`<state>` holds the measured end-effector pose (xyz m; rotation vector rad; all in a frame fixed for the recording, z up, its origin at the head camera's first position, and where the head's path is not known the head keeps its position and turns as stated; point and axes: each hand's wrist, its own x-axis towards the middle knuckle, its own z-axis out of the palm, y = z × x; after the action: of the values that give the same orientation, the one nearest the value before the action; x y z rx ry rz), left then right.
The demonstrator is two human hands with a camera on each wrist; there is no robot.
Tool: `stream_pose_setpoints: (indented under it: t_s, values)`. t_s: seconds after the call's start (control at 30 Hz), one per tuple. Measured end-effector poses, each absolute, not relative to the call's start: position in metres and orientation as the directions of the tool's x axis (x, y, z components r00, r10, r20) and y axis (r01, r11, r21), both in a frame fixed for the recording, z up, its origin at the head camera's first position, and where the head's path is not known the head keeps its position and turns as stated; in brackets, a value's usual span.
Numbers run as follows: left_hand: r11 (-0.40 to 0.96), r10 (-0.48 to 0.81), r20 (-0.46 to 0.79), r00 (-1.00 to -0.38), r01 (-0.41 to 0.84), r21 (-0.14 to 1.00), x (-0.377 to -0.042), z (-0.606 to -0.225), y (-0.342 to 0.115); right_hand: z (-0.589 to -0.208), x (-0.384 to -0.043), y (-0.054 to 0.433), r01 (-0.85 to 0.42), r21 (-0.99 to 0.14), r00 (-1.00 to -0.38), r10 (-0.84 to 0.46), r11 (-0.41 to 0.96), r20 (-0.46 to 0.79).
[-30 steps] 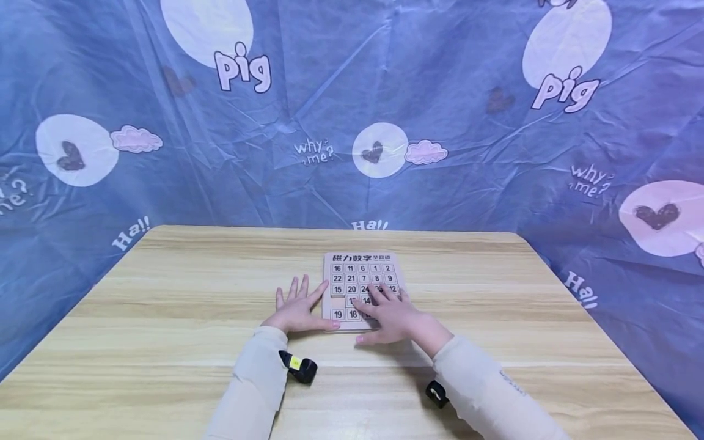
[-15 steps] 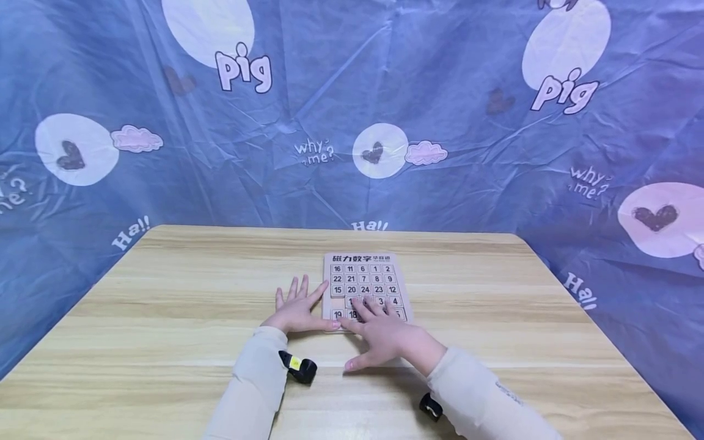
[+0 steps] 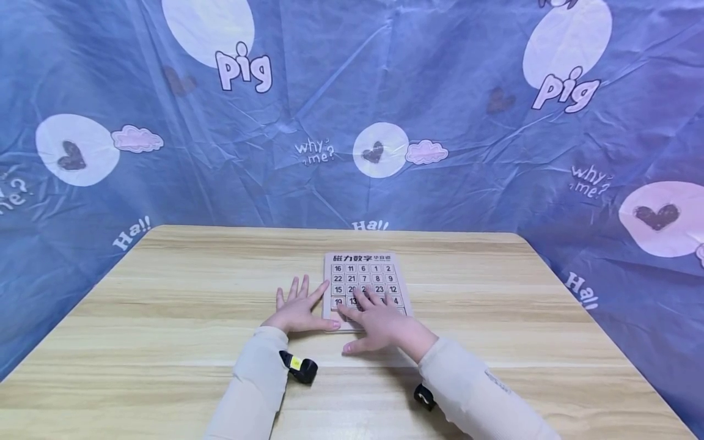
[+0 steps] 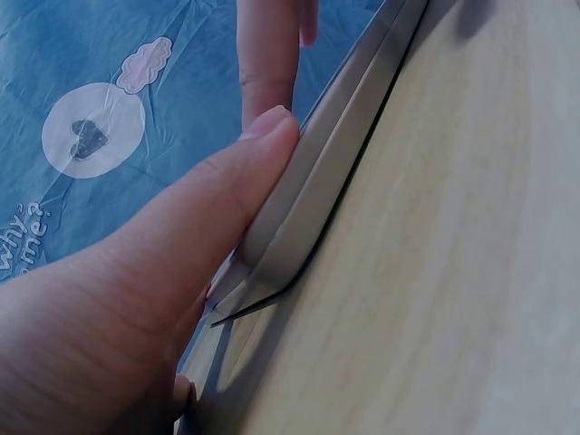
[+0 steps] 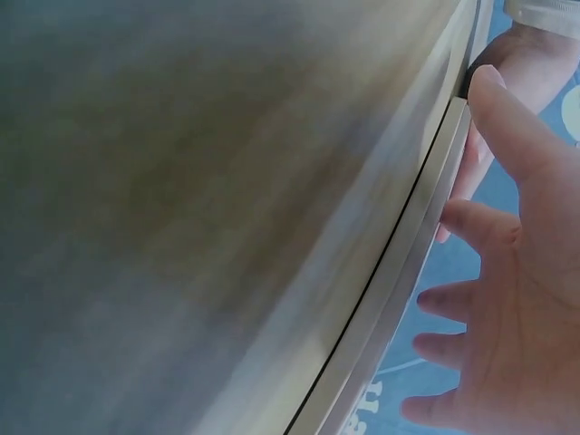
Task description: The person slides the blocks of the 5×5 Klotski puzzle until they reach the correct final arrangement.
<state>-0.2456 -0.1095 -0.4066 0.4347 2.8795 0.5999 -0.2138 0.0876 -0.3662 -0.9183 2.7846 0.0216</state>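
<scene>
The number sliding puzzle (image 3: pixel 360 258) lies flat on the wood-grain table (image 3: pixel 192 318), straight ahead of the person. Its tile 19 (image 3: pixel 338 302) now sits at the left end of the fourth row; half a second ago it was in the row below. That upward slide has filled the gap there, and the vacant slot (image 3: pixel 335 315) now appears to be the lower-left corner.

The right hand (image 3: pixel 379 324) has its fingers fanned out and grips nothing — the index tip rests by tile 19's lower edge, though how firmly it presses I cannot tell. It covers most of the bottom row and part of the rows above, hiding several numbers. The left hand (image 3: pixel 299 311), unmoved, has its fingers spread wide, index tip at the left edge and thumb against the near edge, steadying the board without clasping it.

Beyond the table hangs a creased blue printed cloth (image 3: pixel 319 73).
</scene>
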Motion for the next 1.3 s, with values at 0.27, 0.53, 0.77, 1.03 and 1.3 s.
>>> stream_pose_setpoints:
  t_s: [0.27, 0.53, 0.77, 1.03, 1.3]
  values:
    - [0.874, 0.315, -0.101, -0.944, 0.247, 0.418, -0.245, -0.406, -0.111, -0.363, -0.218, 0.087, -0.593, -0.072, -0.777, -0.594, 0.802, -0.208]
    - [0.871, 0.309, -0.095, -0.946, 0.242, 0.427, -0.245, -0.407, -0.109, -0.347, -0.208, 0.123, -0.589, -0.123, -0.774, -0.601, 0.799, -0.198]
    - [0.873, 0.309, -0.096, -0.946, 0.242, 0.423, -0.246, -0.406, -0.109, -0.344, -0.199, 0.169, -0.546, -0.135, -0.799, -0.563, 0.827, -0.212]
    - [0.874, 0.31, -0.103, -0.945, 0.24, 0.423, -0.246, -0.405, -0.109, -0.353, -0.196, 0.185, -0.542, -0.145, -0.805, -0.561, 0.828, -0.193]
    - [0.874, 0.31, -0.102, -0.945, 0.24, 0.423, -0.246, -0.405, -0.109, -0.355, -0.197, 0.175, -0.558, -0.156, -0.795, -0.579, 0.815, -0.178]
